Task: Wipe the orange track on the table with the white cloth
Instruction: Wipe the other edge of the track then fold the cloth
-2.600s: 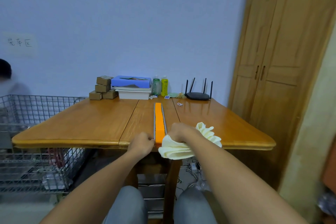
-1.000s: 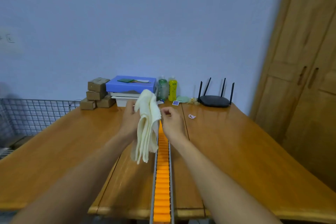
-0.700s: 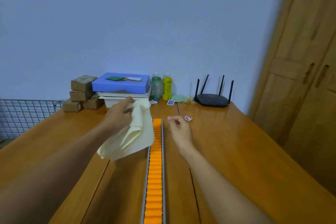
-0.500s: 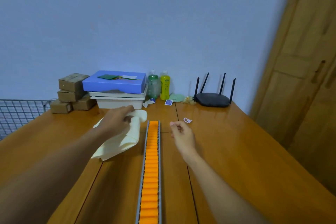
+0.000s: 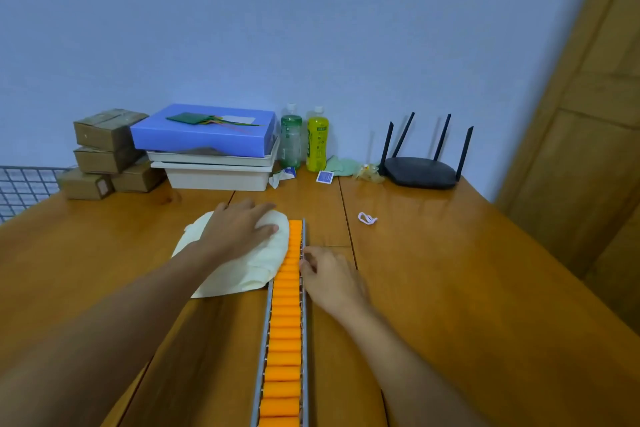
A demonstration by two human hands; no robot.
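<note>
Cream-white fabric, the one white cloth [image 5: 239, 262], lies on the wooden counter [image 5: 467, 288] just left of the one orange track [image 5: 285, 319], its right edge touching the track's far end. Left hand [image 5: 239, 230] presses flat on it, grip spread over the cloth, so this hand is the nearer one to wipe. Running near to far, the track's long axis lies immediately right of that hand; the next move likely slides the cloth rightward onto it. Right hand [image 5: 332, 279] rests against the track's right rail, fingers loosely curled, apparently steadying it, holding nothing
</note>
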